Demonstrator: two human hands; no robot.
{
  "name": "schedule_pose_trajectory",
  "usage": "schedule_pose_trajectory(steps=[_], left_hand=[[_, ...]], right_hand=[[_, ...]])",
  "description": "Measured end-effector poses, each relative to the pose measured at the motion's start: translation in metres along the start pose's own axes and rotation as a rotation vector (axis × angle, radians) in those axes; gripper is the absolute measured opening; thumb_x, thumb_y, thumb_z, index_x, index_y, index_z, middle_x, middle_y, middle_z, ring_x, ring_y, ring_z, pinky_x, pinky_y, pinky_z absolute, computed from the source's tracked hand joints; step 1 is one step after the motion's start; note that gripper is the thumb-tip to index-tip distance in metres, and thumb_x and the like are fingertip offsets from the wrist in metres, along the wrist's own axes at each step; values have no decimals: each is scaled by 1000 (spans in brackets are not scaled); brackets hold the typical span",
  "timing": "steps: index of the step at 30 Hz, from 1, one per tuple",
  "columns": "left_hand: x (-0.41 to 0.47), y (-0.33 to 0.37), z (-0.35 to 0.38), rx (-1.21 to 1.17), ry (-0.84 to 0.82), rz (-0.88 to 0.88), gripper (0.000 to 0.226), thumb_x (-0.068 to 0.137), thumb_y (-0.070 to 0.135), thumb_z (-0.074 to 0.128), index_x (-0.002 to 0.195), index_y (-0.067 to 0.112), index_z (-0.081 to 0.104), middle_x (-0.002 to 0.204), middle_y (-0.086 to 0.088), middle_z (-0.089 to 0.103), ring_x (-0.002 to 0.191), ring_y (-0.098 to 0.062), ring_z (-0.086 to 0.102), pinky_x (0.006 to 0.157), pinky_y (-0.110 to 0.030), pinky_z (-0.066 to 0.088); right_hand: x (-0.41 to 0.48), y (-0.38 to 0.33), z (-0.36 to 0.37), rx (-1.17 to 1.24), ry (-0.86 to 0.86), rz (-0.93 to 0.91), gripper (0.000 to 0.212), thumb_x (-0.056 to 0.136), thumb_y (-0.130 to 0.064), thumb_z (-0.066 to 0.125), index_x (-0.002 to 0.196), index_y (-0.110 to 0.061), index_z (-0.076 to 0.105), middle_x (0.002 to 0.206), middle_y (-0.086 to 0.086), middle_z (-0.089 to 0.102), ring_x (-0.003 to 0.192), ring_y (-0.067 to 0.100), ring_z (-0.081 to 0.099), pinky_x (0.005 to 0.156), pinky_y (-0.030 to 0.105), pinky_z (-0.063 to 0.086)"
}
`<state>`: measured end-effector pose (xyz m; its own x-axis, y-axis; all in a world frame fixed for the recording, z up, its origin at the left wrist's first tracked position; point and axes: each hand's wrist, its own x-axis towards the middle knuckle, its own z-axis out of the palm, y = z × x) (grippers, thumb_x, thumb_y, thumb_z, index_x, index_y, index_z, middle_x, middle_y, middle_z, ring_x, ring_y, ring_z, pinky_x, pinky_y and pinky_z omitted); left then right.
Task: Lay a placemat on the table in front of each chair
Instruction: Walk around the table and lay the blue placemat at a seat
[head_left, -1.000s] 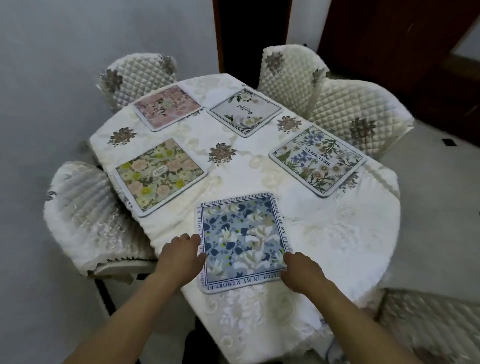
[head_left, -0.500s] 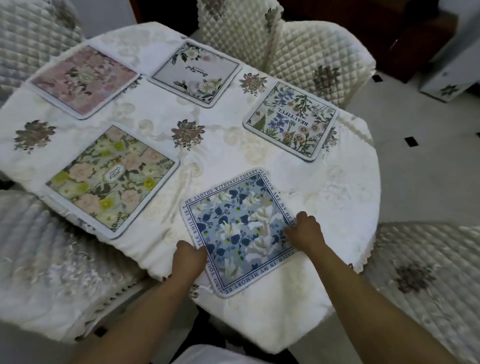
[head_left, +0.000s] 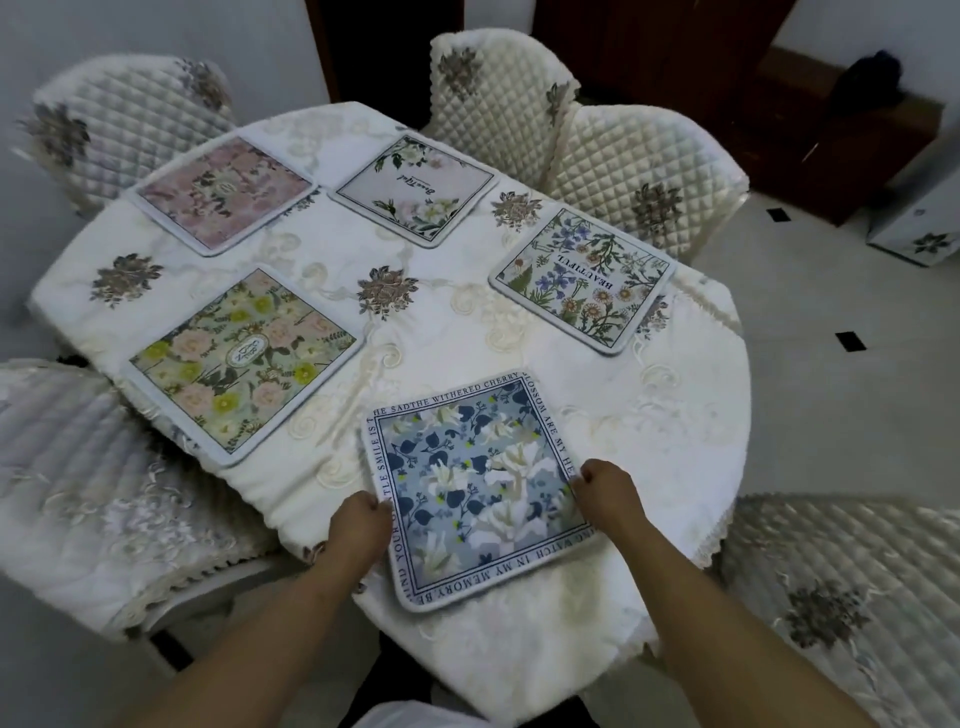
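Observation:
A blue floral placemat (head_left: 478, 486) with a text border lies at the near edge of the oval table (head_left: 675, 441), turned at a slight angle. My left hand (head_left: 358, 535) grips its left edge and my right hand (head_left: 608, 493) grips its right edge. Several other placemats lie flat on the white embroidered cloth: a green and yellow one (head_left: 241, 356) at left, a pink one (head_left: 223, 192) at far left, a pale one (head_left: 415, 189) at the far side, and a wildflower one (head_left: 584, 280) at right.
Quilted cream chairs ring the table: one at far left (head_left: 130, 114), two at the back right (head_left: 493, 98) (head_left: 644, 176), one at near left (head_left: 88, 493), one at near right (head_left: 841, 587). Dark wooden furniture (head_left: 831, 130) stands behind.
Both hands have closed on the blue placemat's side edges and turned it slightly. The view has swung and tilted down toward the table.

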<state>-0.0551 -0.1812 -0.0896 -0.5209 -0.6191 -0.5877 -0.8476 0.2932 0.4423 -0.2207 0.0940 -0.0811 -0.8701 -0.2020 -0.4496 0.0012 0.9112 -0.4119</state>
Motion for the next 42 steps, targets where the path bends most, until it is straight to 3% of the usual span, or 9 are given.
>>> schedule_pose_trajectory(steps=[5,10,16,20,25,31,35,42], left_hand=[[-59,19,24,1,176,8,32,96,24,51,67,11,48,66,-5,54,60,-18,48,56,-33,32],[-126,36,49,-112,271,-2,24,98,24,47,84,7,56,74,-4,56,72,-24,53,64,-33,37],[-197,19,65,-202,432,6,35,97,23,50,63,17,42,62,1,50,57,-12,47,49,-28,28],[-236,7,71,-244,438,24,28,97,27,48,82,7,60,80,-8,66,74,-26,62,59,-32,40],[-287,-3,93,-220,482,72,27,98,29,48,87,6,57,84,-12,65,79,-31,61,69,-39,48],[-337,2,125,-269,505,79,28,98,25,50,73,13,49,75,-9,61,73,-29,58,58,-33,37],[-357,25,141,-266,550,93,29,98,24,49,72,12,46,69,-6,54,62,-18,50,51,-30,29],[-357,110,201,-240,604,46,32,98,28,48,69,19,41,64,2,50,58,-12,45,48,-28,27]], right_hand=[[0,30,-35,-38,-36,-153,39,92,-19,54,58,-17,34,58,0,39,65,25,45,58,31,30],[-5,56,-77,-49,-54,-274,40,92,-21,54,58,-16,34,57,3,39,61,26,43,55,32,29],[-37,58,-105,-47,-50,-427,41,91,-20,54,59,-16,28,55,3,32,50,19,32,51,33,20],[-73,76,-115,-26,-12,-499,42,92,-20,54,61,-15,27,56,4,30,52,20,30,54,35,19],[-113,115,-128,-68,14,-516,42,90,-16,53,60,-16,24,54,4,27,50,20,27,50,34,16],[-135,151,-149,-116,57,-550,44,91,-20,56,58,-16,27,53,6,32,49,20,32,48,32,19],[-130,164,-171,-122,74,-601,41,90,-20,56,59,-15,30,56,9,36,51,22,34,48,32,18],[-70,222,-232,-107,53,-637,38,89,-21,57,60,-14,33,55,8,37,55,25,40,51,32,24]])
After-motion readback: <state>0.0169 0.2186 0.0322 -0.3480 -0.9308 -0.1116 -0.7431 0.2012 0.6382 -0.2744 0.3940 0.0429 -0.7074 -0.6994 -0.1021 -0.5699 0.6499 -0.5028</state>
